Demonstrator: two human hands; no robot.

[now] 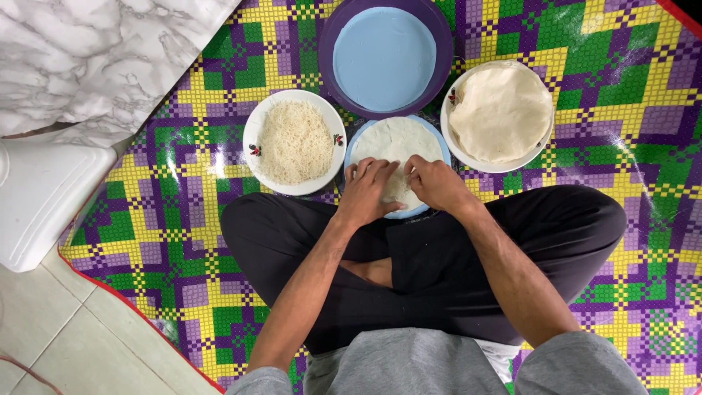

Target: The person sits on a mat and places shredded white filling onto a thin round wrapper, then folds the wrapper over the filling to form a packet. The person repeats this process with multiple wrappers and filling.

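Right now both hands rest on a thin round wrapper point(395, 143) lying on a blue plate point(439, 146) on the mat point(146, 219), just in front of the crossed legs. The left hand point(365, 192) lies flat, fingers spread. The right hand point(437, 183) curls, pinching the wrapper's near edge. It looks soft, light and easy to tear, so lifting by the edge seems best. A bowl of thin noodles point(295, 143), a purple tray point(385, 57) and a bowl of wrappers point(499, 113) crowd close; more open mat lies toward the side edges.

mat point(183, 219): purple-green-yellow checks | basin point(385, 58): purple, pale blue inside | noodles point(295, 141): cream | trousers point(431, 256): black
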